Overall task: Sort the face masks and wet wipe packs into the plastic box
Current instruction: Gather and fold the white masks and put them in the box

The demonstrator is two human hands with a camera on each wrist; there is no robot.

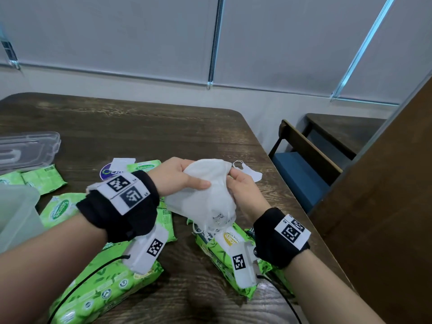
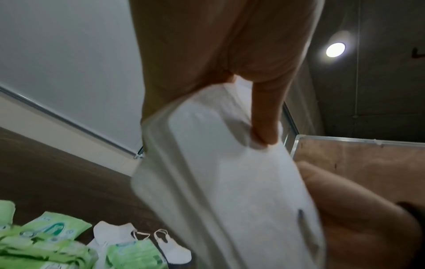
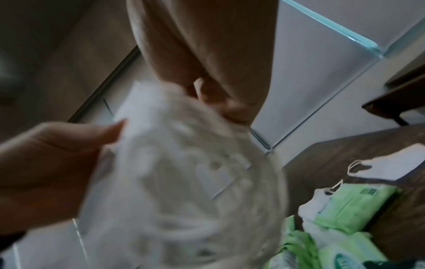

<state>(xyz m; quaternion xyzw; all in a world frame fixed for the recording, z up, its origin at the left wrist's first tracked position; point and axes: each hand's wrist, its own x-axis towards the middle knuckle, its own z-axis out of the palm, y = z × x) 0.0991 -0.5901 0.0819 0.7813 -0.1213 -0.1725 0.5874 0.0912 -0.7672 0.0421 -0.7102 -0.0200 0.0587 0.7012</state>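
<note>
Both hands hold a clear bag of white face masks above the middle of the table. My left hand grips its top left, thumb across the front. My right hand pinches the bag's right edge. The left wrist view shows the bag under my curled fingers; in the right wrist view it is blurred. A loose white mask lies just beyond the hands. Several green wet wipe packs lie under and around my wrists. The translucent plastic box stands at the left edge.
The box's clear lid lies at the far left of the dark wooden table. A round purple sticker and a white card sit behind the left wrist. A blue-seated chair stands beyond the table's right edge.
</note>
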